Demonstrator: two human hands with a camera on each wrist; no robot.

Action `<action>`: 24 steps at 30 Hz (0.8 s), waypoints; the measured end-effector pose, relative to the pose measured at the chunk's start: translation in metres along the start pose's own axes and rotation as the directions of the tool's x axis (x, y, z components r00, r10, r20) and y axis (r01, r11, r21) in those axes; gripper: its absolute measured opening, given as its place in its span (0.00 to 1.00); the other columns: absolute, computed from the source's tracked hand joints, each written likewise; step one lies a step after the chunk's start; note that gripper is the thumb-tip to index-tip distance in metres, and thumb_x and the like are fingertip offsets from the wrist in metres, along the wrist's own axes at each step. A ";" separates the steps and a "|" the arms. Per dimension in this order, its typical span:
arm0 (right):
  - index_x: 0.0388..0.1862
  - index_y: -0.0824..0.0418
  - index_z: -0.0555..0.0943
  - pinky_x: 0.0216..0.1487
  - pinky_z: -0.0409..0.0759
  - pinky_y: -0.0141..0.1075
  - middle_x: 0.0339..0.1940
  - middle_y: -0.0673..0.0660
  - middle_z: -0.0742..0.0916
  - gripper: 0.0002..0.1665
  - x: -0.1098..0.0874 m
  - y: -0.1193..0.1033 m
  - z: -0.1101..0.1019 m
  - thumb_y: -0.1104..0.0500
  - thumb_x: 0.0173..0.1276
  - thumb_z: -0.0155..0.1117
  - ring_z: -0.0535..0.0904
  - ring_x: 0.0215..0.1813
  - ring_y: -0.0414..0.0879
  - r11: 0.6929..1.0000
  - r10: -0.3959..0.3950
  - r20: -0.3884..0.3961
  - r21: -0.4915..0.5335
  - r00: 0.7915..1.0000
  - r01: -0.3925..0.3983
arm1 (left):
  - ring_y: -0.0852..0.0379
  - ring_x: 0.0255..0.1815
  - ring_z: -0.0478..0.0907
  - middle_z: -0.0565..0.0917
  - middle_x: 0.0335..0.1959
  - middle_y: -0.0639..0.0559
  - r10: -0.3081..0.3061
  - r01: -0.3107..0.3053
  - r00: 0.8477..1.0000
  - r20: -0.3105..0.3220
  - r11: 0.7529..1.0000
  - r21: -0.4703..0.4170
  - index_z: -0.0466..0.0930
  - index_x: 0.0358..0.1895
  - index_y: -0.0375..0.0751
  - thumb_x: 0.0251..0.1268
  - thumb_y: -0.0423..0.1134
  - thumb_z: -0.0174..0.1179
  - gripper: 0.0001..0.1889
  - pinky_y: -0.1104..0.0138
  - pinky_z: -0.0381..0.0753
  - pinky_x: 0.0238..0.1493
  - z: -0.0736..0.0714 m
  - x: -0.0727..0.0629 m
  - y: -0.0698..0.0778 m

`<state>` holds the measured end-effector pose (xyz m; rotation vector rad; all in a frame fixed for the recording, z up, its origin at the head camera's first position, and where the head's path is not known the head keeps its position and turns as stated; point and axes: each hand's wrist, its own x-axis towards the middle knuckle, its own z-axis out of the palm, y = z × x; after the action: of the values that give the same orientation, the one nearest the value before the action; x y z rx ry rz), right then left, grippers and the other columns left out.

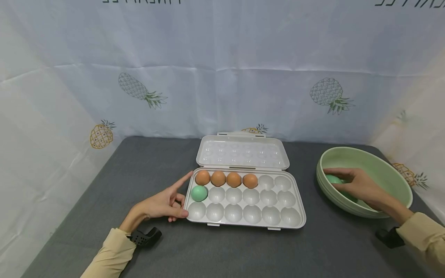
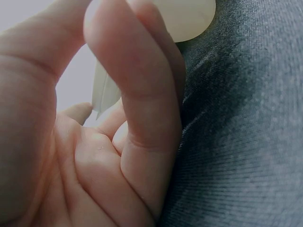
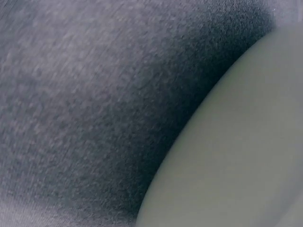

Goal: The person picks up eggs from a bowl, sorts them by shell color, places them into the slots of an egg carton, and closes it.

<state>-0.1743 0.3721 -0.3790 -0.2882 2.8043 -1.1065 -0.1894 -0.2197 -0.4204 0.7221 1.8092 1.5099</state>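
Note:
A white lidded egg tray (image 1: 243, 196) lies open on the table. In its back row sit several brown eggs (image 1: 218, 178), and one green egg (image 1: 199, 193) is in the leftmost cup of the middle row. My left hand (image 1: 165, 202) rests against the tray's left side, index finger stretched along the edge and thumb at the front corner; its other fingers bend inward. Inside the pale green bowl (image 1: 377, 164), my right hand (image 1: 361, 188) has thumb and fingers around another green egg (image 1: 333, 179). The right wrist view shows only the bowl's outer wall and the table.
The bowl stands at the table's right side, with more green (image 1: 349, 197) showing below my right hand. Dark grey cloth covers the table (image 1: 222, 255). A pineapple-print curtain (image 1: 222, 96) hangs behind it, close to the tray's raised lid (image 1: 243, 151).

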 end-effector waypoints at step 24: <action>0.67 0.54 0.81 0.32 0.82 0.31 0.48 0.17 0.78 0.27 0.001 -0.004 0.000 0.60 0.69 0.72 0.76 0.46 0.16 0.992 0.001 -0.166 0.124 0.986 0.020 | 0.64 0.22 0.78 0.82 0.32 0.49 0.007 -0.007 1.000 0.013 1.000 -0.011 0.20 0.83 0.58 0.67 0.30 0.67 0.62 0.73 0.81 0.23 -0.001 0.000 0.002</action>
<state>-0.1745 0.3688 -0.3767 -0.2066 2.8595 -1.3621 -0.1900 -0.2196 -0.4183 0.7326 1.7890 1.5147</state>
